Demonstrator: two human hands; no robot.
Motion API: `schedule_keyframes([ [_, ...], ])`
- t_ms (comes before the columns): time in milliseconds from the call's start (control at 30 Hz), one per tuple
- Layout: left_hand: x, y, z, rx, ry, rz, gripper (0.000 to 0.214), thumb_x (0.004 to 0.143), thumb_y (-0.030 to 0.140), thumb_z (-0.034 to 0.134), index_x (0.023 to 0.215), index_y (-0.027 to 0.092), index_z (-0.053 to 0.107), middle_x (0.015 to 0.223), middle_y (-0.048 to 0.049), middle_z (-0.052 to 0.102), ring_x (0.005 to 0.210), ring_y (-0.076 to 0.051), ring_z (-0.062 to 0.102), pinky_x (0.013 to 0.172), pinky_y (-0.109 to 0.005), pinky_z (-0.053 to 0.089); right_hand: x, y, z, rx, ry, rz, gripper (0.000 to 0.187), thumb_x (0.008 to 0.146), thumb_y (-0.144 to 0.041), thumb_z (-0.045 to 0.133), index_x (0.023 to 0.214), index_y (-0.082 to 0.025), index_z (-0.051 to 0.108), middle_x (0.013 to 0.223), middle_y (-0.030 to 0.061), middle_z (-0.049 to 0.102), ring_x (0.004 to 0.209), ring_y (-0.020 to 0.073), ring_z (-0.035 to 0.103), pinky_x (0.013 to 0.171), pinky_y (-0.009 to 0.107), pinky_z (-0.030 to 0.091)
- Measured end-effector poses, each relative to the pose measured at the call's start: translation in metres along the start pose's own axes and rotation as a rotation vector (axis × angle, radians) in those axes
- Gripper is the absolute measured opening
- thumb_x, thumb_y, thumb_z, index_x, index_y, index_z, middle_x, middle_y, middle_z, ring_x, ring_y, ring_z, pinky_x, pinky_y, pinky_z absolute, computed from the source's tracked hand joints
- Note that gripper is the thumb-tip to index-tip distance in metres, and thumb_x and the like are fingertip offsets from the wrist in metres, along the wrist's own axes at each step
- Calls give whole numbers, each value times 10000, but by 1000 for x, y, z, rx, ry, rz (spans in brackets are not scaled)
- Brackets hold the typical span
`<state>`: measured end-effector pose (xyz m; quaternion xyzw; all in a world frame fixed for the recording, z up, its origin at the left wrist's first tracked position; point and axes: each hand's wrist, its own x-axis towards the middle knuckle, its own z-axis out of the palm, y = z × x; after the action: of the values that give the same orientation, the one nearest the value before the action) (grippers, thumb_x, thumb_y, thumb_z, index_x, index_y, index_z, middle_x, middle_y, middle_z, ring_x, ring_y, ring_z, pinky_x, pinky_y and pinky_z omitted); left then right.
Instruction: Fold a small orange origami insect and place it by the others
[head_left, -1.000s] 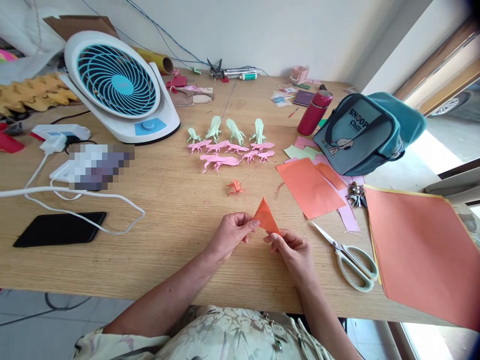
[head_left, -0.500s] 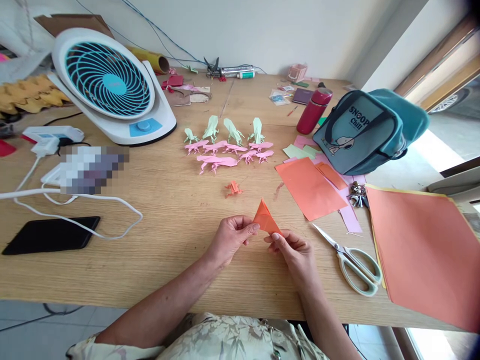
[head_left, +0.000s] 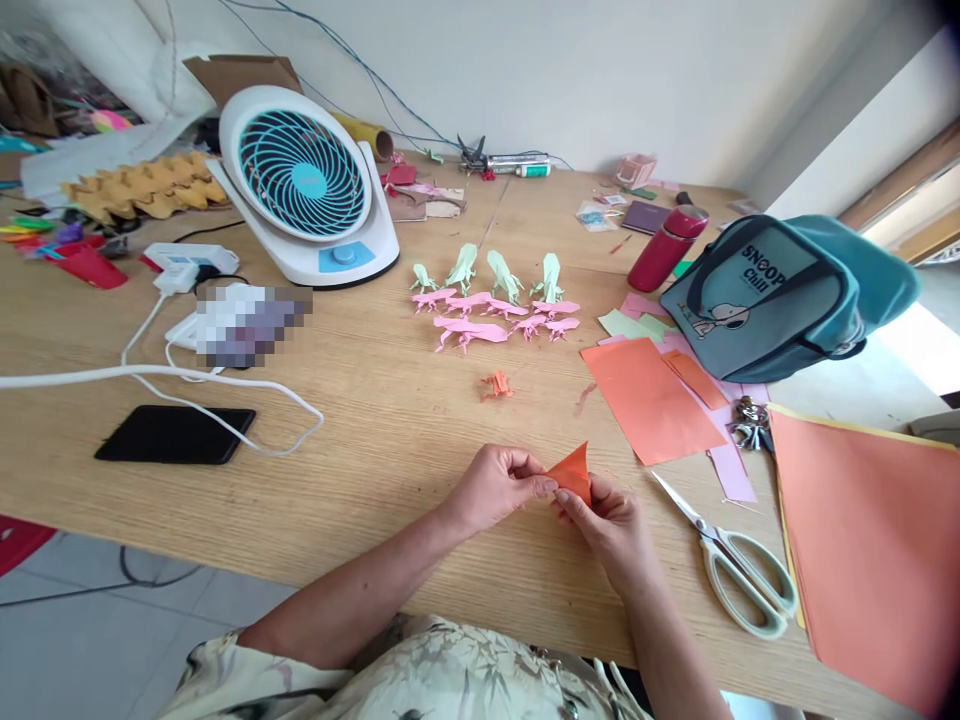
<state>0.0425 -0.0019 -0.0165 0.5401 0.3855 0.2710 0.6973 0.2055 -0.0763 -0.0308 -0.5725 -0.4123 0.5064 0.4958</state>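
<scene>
A small folded piece of orange paper (head_left: 574, 472) is held between both hands, its point upward. My left hand (head_left: 504, 490) pinches its left corner. My right hand (head_left: 606, 520) grips the lower right side, thumb in front and fingers behind. Beyond the hands sits a small orange origami frog (head_left: 497, 385). Farther back stand several pink origami figures (head_left: 471, 331) and several pale green ones (head_left: 504, 275). Scissors (head_left: 739, 570) with pale handles lie to the right of my right hand, blades slightly apart.
Orange sheets (head_left: 862, 540) are stacked at the right, and a cut orange sheet (head_left: 652, 400) lies near the teal bag (head_left: 757, 300) and red bottle (head_left: 667, 248). Leftward are a fan (head_left: 352, 258), a black phone (head_left: 176, 434) and a white cable (head_left: 300, 395).
The camera view has swung left, so things sit farther right. The folded orange paper has turned in my hands, its point now leaning right, and my hands have come closer together.
</scene>
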Motion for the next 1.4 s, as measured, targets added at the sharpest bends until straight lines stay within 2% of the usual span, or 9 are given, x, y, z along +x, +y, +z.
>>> schedule_keyframes([
  [133, 1, -5, 1, -21, 0, -52, 433, 639, 521, 823, 718, 110, 714, 612, -3, 625, 531, -80, 465, 481, -199, 369, -1, 5, 0, -17, 20, -5, 312, 765, -462, 761, 675, -172, 690, 634, 29, 656, 589, 140, 558, 565, 243, 451],
  [267, 0, -7, 3, -85, 12, -44, 460, 628, 546, 824, 712, 109, 704, 633, -14, 634, 560, -83, 489, 500, -195, 379, -2, 5, 0, -27, 15, -7, 304, 747, -457, 779, 681, -174, 687, 642, 26, 654, 596, 140, 555, 566, 241, 451],
  [433, 2, -9, -1, -27, -50, 28, 474, 650, 571, 805, 717, 111, 713, 627, -7, 606, 550, -77, 458, 514, -203, 346, -4, 4, 0, -31, 4, -12, 329, 744, -488, 773, 703, -173, 688, 630, 29, 649, 578, 150, 552, 555, 254, 456],
  [600, 6, -7, -7, 111, -29, 153, 444, 655, 556, 811, 719, 122, 743, 752, -18, 594, 594, -78, 470, 544, -209, 356, -4, 7, 0, -62, -11, -19, 332, 719, -466, 801, 663, -166, 671, 625, 30, 638, 574, 151, 533, 542, 253, 431],
  [700, 7, -4, -8, 86, -48, 116, 460, 651, 570, 807, 723, 118, 755, 703, -15, 593, 597, -92, 492, 550, -215, 371, -5, 6, 1, -86, -18, -20, 335, 736, -463, 788, 653, -167, 656, 641, 31, 643, 577, 149, 527, 547, 252, 421],
  [867, 6, -4, -6, 3, -11, 68, 447, 599, 544, 846, 667, 115, 740, 647, -16, 624, 595, -100, 513, 573, -220, 390, -6, 2, 2, -113, -24, -17, 356, 791, -498, 723, 664, -173, 649, 628, 30, 628, 572, 151, 511, 546, 262, 400],
  [1067, 7, -3, -5, -27, -43, 32, 430, 582, 529, 852, 686, 126, 746, 683, -29, 670, 611, -114, 549, 583, -227, 418, -7, -1, 4, -131, -16, -17, 357, 755, -502, 752, 648, -177, 648, 581, 13, 607, 535, 146, 499, 513, 260, 373],
  [1400, 6, -9, -4, -34, 21, -9, 414, 604, 492, 853, 665, 107, 716, 573, 3, 601, 523, -74, 447, 522, -217, 329, -6, -4, 3, -128, -17, -22, 360, 751, -515, 755, 669, -170, 694, 606, 26, 646, 563, 156, 546, 535, 258, 414],
])
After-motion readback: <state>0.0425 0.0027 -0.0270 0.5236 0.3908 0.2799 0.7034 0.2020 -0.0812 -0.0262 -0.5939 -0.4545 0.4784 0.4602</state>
